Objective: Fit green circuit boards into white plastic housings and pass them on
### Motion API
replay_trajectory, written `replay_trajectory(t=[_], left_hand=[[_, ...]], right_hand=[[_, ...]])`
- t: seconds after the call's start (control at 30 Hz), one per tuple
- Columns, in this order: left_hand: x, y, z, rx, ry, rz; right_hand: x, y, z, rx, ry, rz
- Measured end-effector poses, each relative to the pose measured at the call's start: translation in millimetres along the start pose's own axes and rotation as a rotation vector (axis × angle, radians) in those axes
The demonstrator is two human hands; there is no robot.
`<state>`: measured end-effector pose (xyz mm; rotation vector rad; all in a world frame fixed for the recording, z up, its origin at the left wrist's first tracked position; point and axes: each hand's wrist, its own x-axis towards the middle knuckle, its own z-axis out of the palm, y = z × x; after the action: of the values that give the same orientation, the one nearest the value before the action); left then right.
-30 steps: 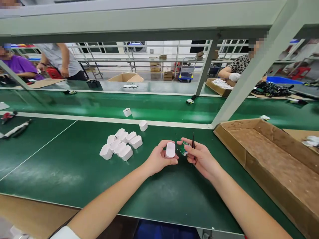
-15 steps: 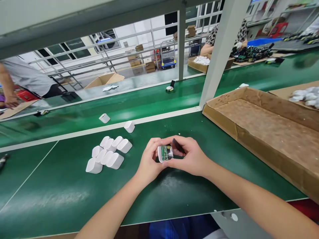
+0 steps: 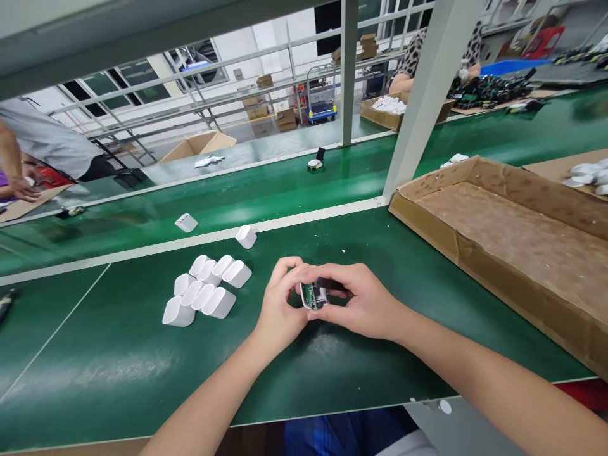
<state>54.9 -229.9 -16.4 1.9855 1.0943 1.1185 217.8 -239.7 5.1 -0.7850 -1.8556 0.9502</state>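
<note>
Green counter, white shells, brown cardboard

The counter (image 3: 118,354) is deep green with thin white lines; the housings (image 3: 204,291) clustered at nine o'clock of the hands are plain white. The shell (image 3: 311,296) between the fingers (image 3: 289,269) is white, with a green circuit board (image 3: 313,292) inside and a black piece (image 3: 327,284) at its three o'clock. The tray (image 3: 498,234) at three o'clock is brown cardboard. At one o'clock, a person's top (image 3: 468,47) is leopard-spotted.

Your hands meet mid-table, left hand (image 3: 280,310) and right hand (image 3: 361,304) around the casing (image 3: 313,296), cluster of shells (image 3: 204,292) to your left, cardboard tray (image 3: 427,218) to your right, conveyor belt (image 3: 285,187) behind.
</note>
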Motion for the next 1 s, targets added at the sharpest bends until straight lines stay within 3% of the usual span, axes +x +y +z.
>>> replay_trajectory(t=[0.3,0.73,1.0], left_hand=[[-2.8,-0.7,-1.1,0.142,0.125,0.218],[-1.8,1.9,0.5,0.145,0.132,0.280],[-2.5,1.9,0.9,0.160,0.154,0.294]], right_hand=[[-5.2,1.9,7.4,-0.074,0.060,-0.219],[-7.5,-0.8,7.0,-0.129,0.015,-0.227],[-9.8,8.1,16.1,-0.234,0.090,-0.287]])
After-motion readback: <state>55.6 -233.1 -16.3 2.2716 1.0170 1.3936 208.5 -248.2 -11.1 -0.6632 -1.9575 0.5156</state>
